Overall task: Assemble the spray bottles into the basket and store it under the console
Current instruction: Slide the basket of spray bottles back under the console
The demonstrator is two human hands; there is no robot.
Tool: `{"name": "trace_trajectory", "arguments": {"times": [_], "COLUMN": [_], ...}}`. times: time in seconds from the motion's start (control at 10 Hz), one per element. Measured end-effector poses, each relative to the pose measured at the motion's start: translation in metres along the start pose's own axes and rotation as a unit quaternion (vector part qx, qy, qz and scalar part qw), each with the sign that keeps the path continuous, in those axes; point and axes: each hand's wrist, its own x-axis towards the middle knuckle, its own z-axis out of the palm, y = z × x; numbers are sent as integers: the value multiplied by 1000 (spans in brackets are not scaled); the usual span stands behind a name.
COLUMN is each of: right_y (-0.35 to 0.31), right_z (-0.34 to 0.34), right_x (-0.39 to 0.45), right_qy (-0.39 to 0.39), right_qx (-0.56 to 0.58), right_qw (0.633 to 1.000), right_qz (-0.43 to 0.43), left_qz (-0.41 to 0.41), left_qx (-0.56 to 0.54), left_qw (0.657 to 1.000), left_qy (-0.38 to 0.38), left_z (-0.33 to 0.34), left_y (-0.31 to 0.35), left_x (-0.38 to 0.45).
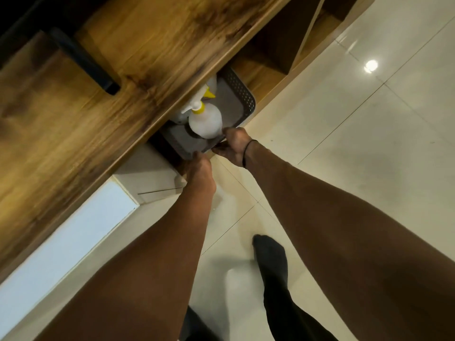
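A grey basket (242,98) with perforated walls sits partly under the wooden console top (118,77), on the lower shelf. Inside it stand white spray bottles with yellow collars; the nearest spray bottle (205,123) is fully visible, and the others (209,91) are half hidden by the console edge. My left hand (198,168) grips the basket's near corner. My right hand (232,146) holds the near rim beside the bottle, a black band on its wrist.
A white cabinet block (150,175) stands left of the basket under the console. Open wooden compartments (275,45) run to the right. Glossy pale floor tiles (357,131) spread behind me, and my foot in a dark sock (269,254) is planted on them.
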Motion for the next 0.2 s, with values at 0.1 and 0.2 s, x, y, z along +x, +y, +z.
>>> {"name": "trace_trajectory", "arguments": {"times": [0.1, 0.2], "right_y": [-1, 8], "right_z": [0, -12], "right_x": [-10, -26], "right_qy": [11, 49], "right_qx": [-18, -58], "right_qw": [1000, 997], "right_qz": [-4, 7], "left_qz": [-25, -42], "left_qx": [22, 62], "left_qw": [999, 995], "left_qy": [-20, -71], "left_z": [-5, -13], "left_y": [10, 13], "left_x": [-22, -53]}}
